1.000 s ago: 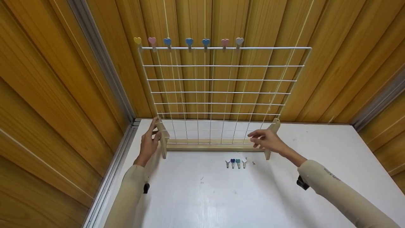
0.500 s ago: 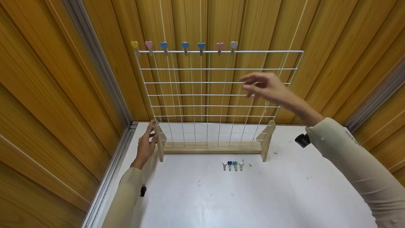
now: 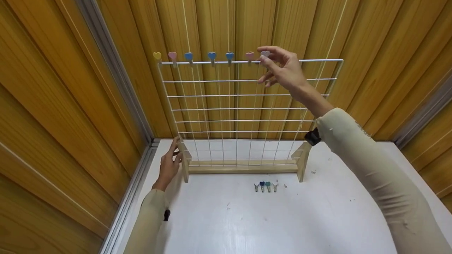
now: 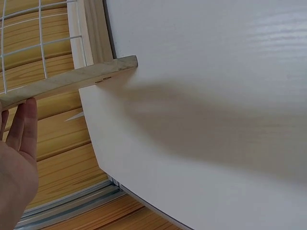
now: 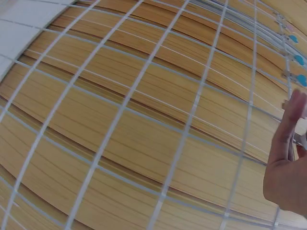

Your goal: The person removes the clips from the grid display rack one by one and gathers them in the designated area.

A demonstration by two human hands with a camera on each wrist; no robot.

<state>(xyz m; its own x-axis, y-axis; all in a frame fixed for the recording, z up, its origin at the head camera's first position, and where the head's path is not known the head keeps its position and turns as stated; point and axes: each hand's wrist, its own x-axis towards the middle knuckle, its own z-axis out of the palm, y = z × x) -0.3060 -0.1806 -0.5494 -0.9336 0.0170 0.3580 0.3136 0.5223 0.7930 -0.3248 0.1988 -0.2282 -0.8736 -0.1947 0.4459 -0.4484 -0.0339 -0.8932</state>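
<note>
A white wire grid (image 3: 321,60) stands upright in a wooden stand (image 3: 243,170). Along its top wire is a row of heart clothespins: yellow (image 3: 157,55), pink, several blue, another pink (image 3: 250,55) and a white one. My right hand (image 3: 290,74) is at the top wire and pinches the white heart clothespin (image 3: 265,53) between thumb and forefinger; its lower part is hidden by the hand. The fingertips of my left hand (image 4: 21,143) rest against the outer side of the stand's left upright (image 4: 72,79), fingers nearly straight.
Several loose heart clothespins (image 3: 262,187) lie in a row on the white table (image 3: 226,225) in front of the stand. Wood-grain panels (image 3: 374,70) close off the back and sides. A metal rail (image 3: 116,225) runs along the table's left edge.
My right hand has risen from beside the stand's right upright to the top wire and taken hold of the white heart clothespin. My left hand has stayed at the left upright.
</note>
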